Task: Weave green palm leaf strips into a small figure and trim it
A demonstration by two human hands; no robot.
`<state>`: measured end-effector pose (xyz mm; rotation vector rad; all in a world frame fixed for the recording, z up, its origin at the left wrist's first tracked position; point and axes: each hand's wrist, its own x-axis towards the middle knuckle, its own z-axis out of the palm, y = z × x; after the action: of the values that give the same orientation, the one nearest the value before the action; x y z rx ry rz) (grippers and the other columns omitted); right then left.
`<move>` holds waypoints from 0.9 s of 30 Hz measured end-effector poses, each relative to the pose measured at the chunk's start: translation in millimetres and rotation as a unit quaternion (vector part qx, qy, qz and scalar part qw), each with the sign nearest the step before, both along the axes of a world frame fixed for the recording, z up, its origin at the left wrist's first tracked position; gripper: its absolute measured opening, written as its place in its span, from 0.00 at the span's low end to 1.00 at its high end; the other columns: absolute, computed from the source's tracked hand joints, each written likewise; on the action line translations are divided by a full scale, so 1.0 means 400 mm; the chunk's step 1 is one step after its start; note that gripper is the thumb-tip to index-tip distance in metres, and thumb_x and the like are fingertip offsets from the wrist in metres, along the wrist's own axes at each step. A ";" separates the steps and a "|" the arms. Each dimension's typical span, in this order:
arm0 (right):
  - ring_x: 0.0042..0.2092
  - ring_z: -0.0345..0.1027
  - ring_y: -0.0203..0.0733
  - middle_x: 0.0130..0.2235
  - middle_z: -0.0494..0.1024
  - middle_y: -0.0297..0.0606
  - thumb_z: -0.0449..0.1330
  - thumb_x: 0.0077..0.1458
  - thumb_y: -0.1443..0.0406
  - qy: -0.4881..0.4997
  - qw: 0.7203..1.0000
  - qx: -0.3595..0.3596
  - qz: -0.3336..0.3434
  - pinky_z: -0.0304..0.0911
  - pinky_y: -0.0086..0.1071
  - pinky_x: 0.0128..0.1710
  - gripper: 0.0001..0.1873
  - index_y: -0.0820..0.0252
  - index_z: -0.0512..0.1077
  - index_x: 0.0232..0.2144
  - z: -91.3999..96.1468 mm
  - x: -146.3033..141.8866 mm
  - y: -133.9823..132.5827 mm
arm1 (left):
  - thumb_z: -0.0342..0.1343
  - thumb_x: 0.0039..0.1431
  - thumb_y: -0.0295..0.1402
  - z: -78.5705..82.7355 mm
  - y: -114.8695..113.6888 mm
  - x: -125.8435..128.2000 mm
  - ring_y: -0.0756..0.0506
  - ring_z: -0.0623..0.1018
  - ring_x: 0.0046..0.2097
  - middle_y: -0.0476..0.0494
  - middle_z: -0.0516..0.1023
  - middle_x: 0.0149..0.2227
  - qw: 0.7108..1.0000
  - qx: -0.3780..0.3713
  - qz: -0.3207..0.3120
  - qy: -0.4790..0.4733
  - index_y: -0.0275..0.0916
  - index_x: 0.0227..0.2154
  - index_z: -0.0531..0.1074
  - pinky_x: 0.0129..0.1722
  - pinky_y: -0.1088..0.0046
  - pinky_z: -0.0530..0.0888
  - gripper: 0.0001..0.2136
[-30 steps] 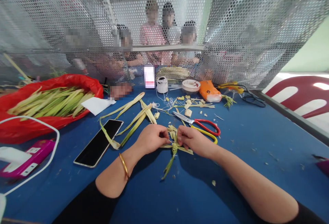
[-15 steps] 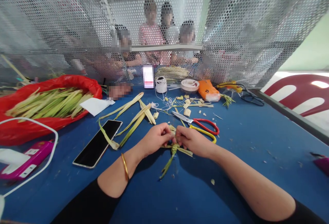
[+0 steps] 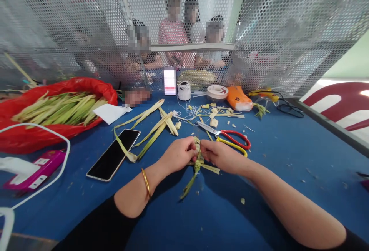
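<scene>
A small braided piece of green and pale husk (image 3: pixel 197 165) lies on the blue table in front of me, its narrow tail pointing toward me and strips sticking out at both sides. My left hand (image 3: pixel 181 153) is closed, thumb and fingers pinching the upper part of this piece. From the other side, my right hand (image 3: pixel 219 155) is closed against it, fingers curled; whatever they pinch is too small to make out. Just beyond my right hand lie scissors (image 3: pixel 235 138) with one red and one yellow handle, blades part open.
Loose husk strips (image 3: pixel 155 132) and a phone (image 3: pixel 113 155) lie left. A red bag (image 3: pixel 98 85) holds more husks. Behind are a thread spool (image 3: pixel 183 91), a tape roll (image 3: pixel 217 92), an orange packet (image 3: pixel 238 98) and husk scraps. People sit and stand beyond a perforated screen (image 3: pixel 259 20).
The view has shifted a little, so the scene sits farther right and higher. My right hand has drawn slightly away from my left fingertips; the braided husk stays between them.
</scene>
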<state>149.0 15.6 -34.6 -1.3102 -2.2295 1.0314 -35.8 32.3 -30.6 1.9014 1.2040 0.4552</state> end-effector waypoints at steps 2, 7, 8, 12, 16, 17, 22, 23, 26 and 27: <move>0.27 0.56 0.34 0.25 0.65 0.29 0.49 0.54 0.72 0.004 1.000 0.000 0.004 0.50 0.27 0.27 0.07 0.56 0.60 0.26 -0.003 0.001 -0.001 | 0.49 0.49 0.27 0.000 -0.001 -0.001 0.50 0.71 0.24 0.52 0.76 0.22 1.000 -0.001 -0.001 -0.002 0.40 0.25 0.65 0.25 0.76 0.62 0.03; 0.26 0.59 0.34 0.25 0.68 0.29 0.51 0.51 0.71 0.056 0.997 -0.042 -0.026 0.52 0.27 0.26 0.06 0.57 0.61 0.25 -0.014 -0.001 0.004 | 0.51 0.51 0.29 -0.005 0.000 -0.005 0.50 0.71 0.24 0.50 0.76 0.22 0.999 -0.029 0.015 -0.030 0.40 0.24 0.65 0.24 0.77 0.62 0.02; 0.26 0.60 0.34 0.25 0.69 0.30 0.51 0.51 0.70 0.086 0.993 -0.074 -0.038 0.53 0.27 0.26 0.05 0.57 0.61 0.25 -0.015 -0.002 0.006 | 0.52 0.52 0.30 -0.008 0.001 -0.005 0.51 0.70 0.23 0.50 0.76 0.23 0.997 -0.049 0.021 -0.048 0.40 0.25 0.64 0.23 0.77 0.62 0.03; 0.26 0.62 0.34 0.25 0.71 0.32 0.57 0.50 0.63 0.200 0.965 -0.164 -0.054 0.55 0.28 0.26 0.05 0.59 0.65 0.26 -0.004 -0.001 0.015 | 0.56 0.52 0.34 -0.020 0.005 -0.002 0.52 0.68 0.20 0.51 0.75 0.21 0.983 -0.113 0.068 -0.127 0.40 0.29 0.63 0.20 0.79 0.62 0.07; 0.28 0.62 0.35 0.25 0.71 0.32 0.61 0.48 0.60 0.249 0.954 -0.156 -0.060 0.56 0.29 0.29 0.09 0.60 0.68 0.25 0.007 -0.001 0.013 | 0.58 0.51 0.33 -0.016 0.000 0.006 0.53 0.69 0.20 0.50 0.75 0.22 0.966 -0.170 0.116 -0.155 0.39 0.29 0.65 0.18 0.80 0.63 0.07; 0.28 0.61 0.35 0.25 0.71 0.32 0.62 0.48 0.60 0.258 0.952 -0.150 -0.065 0.56 0.30 0.30 0.09 0.60 0.69 0.25 0.007 -0.002 0.012 | 0.58 0.51 0.32 -0.012 -0.002 0.009 0.54 0.69 0.20 0.50 0.75 0.22 0.962 -0.185 0.125 -0.156 0.38 0.28 0.66 0.19 0.80 0.64 0.06; 0.27 0.59 0.33 0.24 0.70 0.30 0.63 0.49 0.58 0.287 0.943 -0.134 -0.099 0.55 0.29 0.29 0.11 0.60 0.70 0.25 -0.004 -0.014 0.008 | 0.58 0.52 0.28 0.005 -0.007 0.013 0.54 0.72 0.23 0.48 0.76 0.23 0.949 -0.221 0.134 -0.180 0.34 0.26 0.74 0.25 0.79 0.70 0.03; 0.27 0.59 0.33 0.24 0.70 0.31 0.63 0.48 0.58 0.293 0.940 -0.136 -0.108 0.55 0.29 0.29 0.11 0.61 0.71 0.25 -0.006 -0.017 0.008 | 0.58 0.51 0.27 0.006 -0.007 0.012 0.54 0.72 0.23 0.47 0.77 0.24 0.949 -0.224 0.123 -0.183 0.34 0.27 0.75 0.27 0.78 0.70 0.03; 0.27 0.61 0.34 0.24 0.72 0.32 0.63 0.47 0.59 0.303 0.931 -0.148 -0.138 0.56 0.29 0.28 0.10 0.61 0.72 0.25 -0.009 -0.026 0.005 | 0.59 0.48 0.25 0.002 -0.006 0.011 0.53 0.74 0.25 0.47 0.78 0.25 0.953 -0.229 0.078 -0.183 0.33 0.27 0.77 0.31 0.76 0.71 0.03; 0.27 0.61 0.34 0.24 0.72 0.32 0.63 0.46 0.60 0.308 0.928 -0.153 -0.147 0.56 0.29 0.28 0.10 0.61 0.72 0.24 -0.009 -0.029 0.004 | 0.60 0.47 0.25 0.000 -0.006 0.012 0.53 0.74 0.26 0.47 0.78 0.25 0.955 -0.227 0.064 -0.180 0.34 0.27 0.77 0.31 0.76 0.71 0.03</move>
<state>137.3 17.1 -38.3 -1.1710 -1.4035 1.4607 -31.1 29.9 -30.5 1.2888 1.0773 0.5168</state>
